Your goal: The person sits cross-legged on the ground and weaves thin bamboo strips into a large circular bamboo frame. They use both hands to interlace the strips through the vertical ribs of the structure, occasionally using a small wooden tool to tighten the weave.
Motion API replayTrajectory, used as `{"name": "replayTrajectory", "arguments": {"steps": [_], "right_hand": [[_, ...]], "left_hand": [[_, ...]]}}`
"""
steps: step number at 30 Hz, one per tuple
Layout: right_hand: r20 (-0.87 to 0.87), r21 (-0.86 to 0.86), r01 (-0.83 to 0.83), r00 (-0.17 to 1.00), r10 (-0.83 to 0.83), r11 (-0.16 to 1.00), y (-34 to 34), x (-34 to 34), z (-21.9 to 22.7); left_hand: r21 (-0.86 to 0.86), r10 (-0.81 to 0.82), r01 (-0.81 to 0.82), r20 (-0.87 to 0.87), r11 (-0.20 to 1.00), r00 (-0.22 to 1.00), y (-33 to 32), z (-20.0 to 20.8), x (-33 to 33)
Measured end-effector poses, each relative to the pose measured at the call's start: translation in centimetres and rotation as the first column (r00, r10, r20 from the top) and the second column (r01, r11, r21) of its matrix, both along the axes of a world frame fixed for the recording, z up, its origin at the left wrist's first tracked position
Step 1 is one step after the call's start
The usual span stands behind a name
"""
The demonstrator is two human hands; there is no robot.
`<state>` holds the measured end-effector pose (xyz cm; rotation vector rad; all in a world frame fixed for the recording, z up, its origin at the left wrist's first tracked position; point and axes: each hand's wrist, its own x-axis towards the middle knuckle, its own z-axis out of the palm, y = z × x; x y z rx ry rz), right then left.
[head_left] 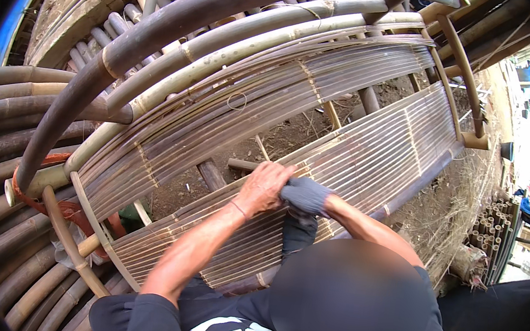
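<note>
A long bamboo bench (406, 132) stretches across the head view, with a seat of thin parallel slats (370, 158) and a slatted backrest (218, 118). My bare left hand (262, 186) is closed at the seat's inner edge, its fingertips meeting my other hand. On my right hand (307, 196) is a grey glove; its fingers are curled against the left fingers, above a pale cross binding (304, 168). Whatever is between the fingers is hidden. A dark cloth-covered shape (298, 235) shows just below the glove.
Thick curved bamboo poles (156, 29) frame the bench's far side. More bamboo poles (19, 255) are stacked at left, and cut bamboo pieces (496, 228) lie bundled at right. Orange plastic strapping (63, 211) wraps the left corner. Bare soil (295, 130) shows between seat and backrest.
</note>
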<state>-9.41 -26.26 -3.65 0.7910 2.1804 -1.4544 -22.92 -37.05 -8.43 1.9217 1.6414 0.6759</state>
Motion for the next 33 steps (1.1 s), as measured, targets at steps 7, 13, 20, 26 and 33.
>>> {"name": "replayTrajectory", "arguments": {"steps": [7,13,20,26,33], "right_hand": [[-0.010,0.350,0.368,0.921,-0.390,0.861,17.5,7.2,8.2],[0.045,0.727,-0.044,0.999,0.017,0.685,14.3,-1.4,0.3],[-0.153,0.100,-0.164,0.972,0.178,0.981,6.4,-5.3,3.0],[0.078,-0.163,0.512,0.859,-0.506,0.844,15.9,1.9,6.1],[0.293,0.864,-0.324,0.946,0.139,0.386,13.3,-2.3,-3.8]], "left_hand": [[-0.493,0.854,-0.756,-0.048,0.431,0.518,-1.4,-3.4,-5.7],[-0.678,0.593,-0.456,-0.037,0.577,0.804,1.1,-3.0,-7.0],[-0.510,0.319,-0.360,-0.170,0.781,0.932,2.6,3.7,-5.5],[-0.753,0.572,-0.427,-0.083,0.500,0.816,0.1,0.5,-8.0],[-0.722,0.513,-0.226,0.203,0.654,0.834,0.0,-8.1,-6.2]]}}
